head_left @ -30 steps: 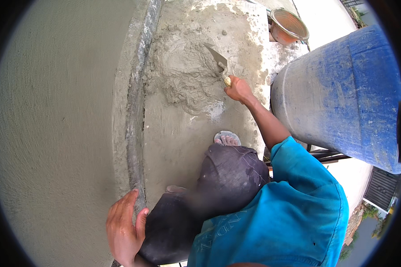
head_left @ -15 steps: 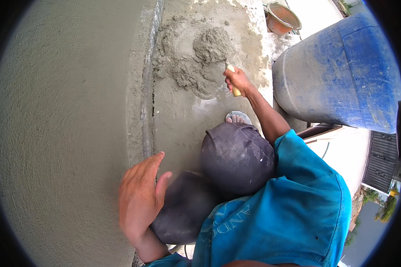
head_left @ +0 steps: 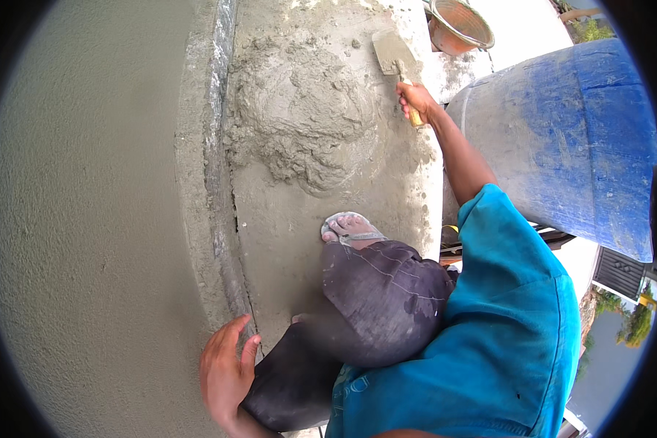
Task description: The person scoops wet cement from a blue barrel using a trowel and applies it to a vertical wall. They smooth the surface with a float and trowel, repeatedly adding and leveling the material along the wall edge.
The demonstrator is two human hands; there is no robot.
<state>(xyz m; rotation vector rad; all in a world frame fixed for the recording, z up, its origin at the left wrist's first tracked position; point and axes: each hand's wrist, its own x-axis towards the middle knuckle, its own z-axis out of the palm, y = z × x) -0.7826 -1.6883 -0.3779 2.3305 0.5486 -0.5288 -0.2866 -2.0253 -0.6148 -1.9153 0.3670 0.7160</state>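
Observation:
My right hand (head_left: pixel 414 102) is wrapped round the yellow handle of a trowel (head_left: pixel 393 52). The trowel's flat blade, smeared with grey, is above the slab just right of a mound of wet mortar (head_left: pixel 310 109); whether it touches the slab I cannot tell. My left hand (head_left: pixel 226 366) holds nothing, its thumb and fingers apart, beside my knee at the lower left. It is close to the lower end of a long straight edge strip (head_left: pixel 219 146), which runs between the slab and a smooth grey plastered surface (head_left: pixel 95 204).
An orange bucket (head_left: pixel 460 25) stands beyond the slab at the upper right. A large blue drum (head_left: pixel 555 139), coated in dried cement, is close to my right arm. My sandalled foot (head_left: pixel 352 228) rests on the slab below the mortar. Farther right is a dark gate (head_left: pixel 619 274).
My right hand has moved right and slightly up, bringing the trowel blade out of the mortar. The mound looks flatter and more spread. My left hand is lower, and my foot shows more.

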